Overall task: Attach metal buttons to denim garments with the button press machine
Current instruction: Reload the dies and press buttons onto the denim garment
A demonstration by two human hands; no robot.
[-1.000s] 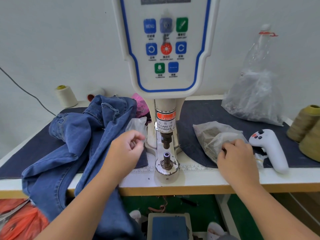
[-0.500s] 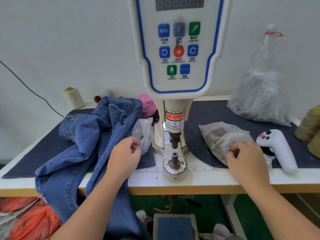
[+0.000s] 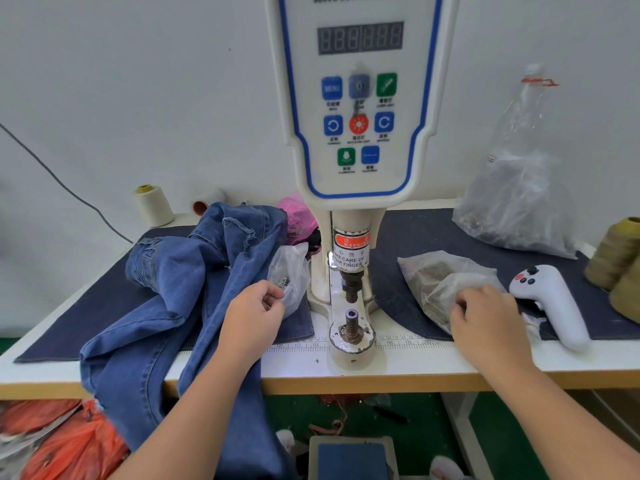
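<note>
The button press machine (image 3: 356, 140) stands mid-table, its lower die post (image 3: 352, 322) bare under the punch. Blue denim jeans (image 3: 180, 289) lie heaped to its left and hang over the table edge. My left hand (image 3: 254, 317) rests on the denim with fingers curled at the mouth of a small clear plastic bag (image 3: 292, 271) holding metal parts; what the fingertips hold is hidden. My right hand (image 3: 488, 323) grips a clear bag of buttons (image 3: 436, 278) right of the machine, fingers curled into it.
A white handheld controller (image 3: 550, 299) lies beside my right hand. A large clear bag (image 3: 519, 202) and olive thread cones (image 3: 620, 254) sit at the back right; a cream thread spool (image 3: 152, 206) back left. A foot pedal (image 3: 351, 459) and orange bags (image 3: 69, 445) are below the table.
The view has shifted so the machine sits lower and further right. Both hands stay at their bags, the left a little lower against the small bag.
</note>
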